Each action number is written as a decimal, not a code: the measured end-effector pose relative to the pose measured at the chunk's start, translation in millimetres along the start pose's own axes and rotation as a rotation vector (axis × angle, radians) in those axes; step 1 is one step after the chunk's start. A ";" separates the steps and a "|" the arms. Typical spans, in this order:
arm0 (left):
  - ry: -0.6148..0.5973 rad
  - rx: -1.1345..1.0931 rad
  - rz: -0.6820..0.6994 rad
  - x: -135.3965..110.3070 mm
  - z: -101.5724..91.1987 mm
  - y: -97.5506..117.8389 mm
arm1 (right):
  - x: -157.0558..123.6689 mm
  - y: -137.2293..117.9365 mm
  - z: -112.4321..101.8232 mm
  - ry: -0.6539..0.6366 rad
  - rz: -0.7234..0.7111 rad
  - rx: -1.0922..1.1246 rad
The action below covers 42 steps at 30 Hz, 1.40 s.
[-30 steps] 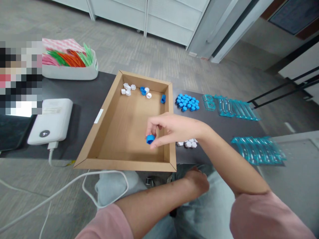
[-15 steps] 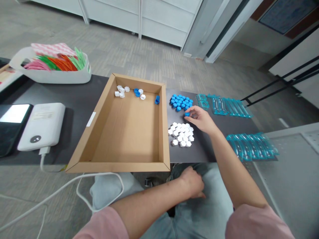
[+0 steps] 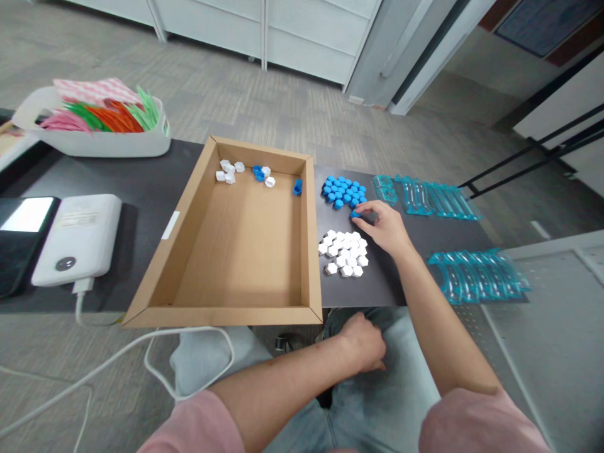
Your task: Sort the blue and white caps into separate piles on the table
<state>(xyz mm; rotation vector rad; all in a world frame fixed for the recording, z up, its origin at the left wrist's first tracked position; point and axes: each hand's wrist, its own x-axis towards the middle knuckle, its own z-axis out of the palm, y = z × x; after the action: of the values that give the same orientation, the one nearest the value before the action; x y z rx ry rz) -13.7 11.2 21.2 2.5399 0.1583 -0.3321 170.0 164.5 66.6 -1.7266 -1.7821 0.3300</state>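
Observation:
Thumb and fingers of my right hand (image 3: 385, 228) pinch a small blue hexagonal piece (image 3: 355, 214) at the table surface. Just beyond it lies a cluster of blue hexagonal pieces (image 3: 343, 191). On the near side is a group of white hexagonal pieces (image 3: 344, 253). My left hand (image 3: 362, 343) rests curled on my lap, closed, with its fingertips partly hidden. Left of the clusters stands a shallow cardboard box (image 3: 312, 251). Inside it, toward the far end, are several loose white pieces (image 3: 228, 168) and a few blue ones (image 3: 297, 187).
Clear teal plastic pieces lie in rows (image 3: 438, 200) at the far right and in another row (image 3: 479, 277) nearer me. To the left are a white power bank (image 3: 80, 236) with a cable, a phone (image 3: 23, 239), and a white basket (image 3: 123, 145) of colourful strips.
My right hand has shifted very slightly, and the blue piece in its fingers now looks tilted. The left hand stays on my lap; the view has moved a little.

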 end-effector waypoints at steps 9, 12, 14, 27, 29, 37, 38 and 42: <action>-0.024 0.012 0.010 1.1 0.7 -0.6 | 7.3 -3.4 10.3 -0.088 -0.006 0.021; -0.041 0.024 0.011 1.2 -1.0 -0.7 | 12.9 -9.2 12.1 -0.071 0.005 0.052; -0.048 0.029 0.014 1.5 -1.9 -1.0 | 15.0 -14.7 10.2 -0.028 0.009 0.057; -0.042 -0.018 0.025 9.2 8.9 -3.2 | 94.1 -149.0 41.6 -0.216 -0.599 -0.372; -0.029 -0.021 0.018 8.7 8.2 -4.5 | 116.2 -157.6 60.3 -0.264 -0.628 -0.502; 0.045 -0.024 0.024 4.1 3.9 -5.2 | 125.1 -183.0 106.8 -0.506 -0.523 -0.804; 0.038 -0.025 0.021 4.6 3.1 -4.8 | 115.3 -192.5 103.9 -0.529 -0.542 -0.780; 0.022 -0.026 0.008 5.4 1.9 -2.4 | 71.6 -224.9 80.6 -0.634 -0.600 -0.492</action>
<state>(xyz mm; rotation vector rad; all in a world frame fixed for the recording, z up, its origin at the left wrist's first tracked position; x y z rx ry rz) -9.3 12.4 17.0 2.5187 0.1595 -0.2965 -55.0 228.1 153.6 -1.3488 -2.9388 0.1918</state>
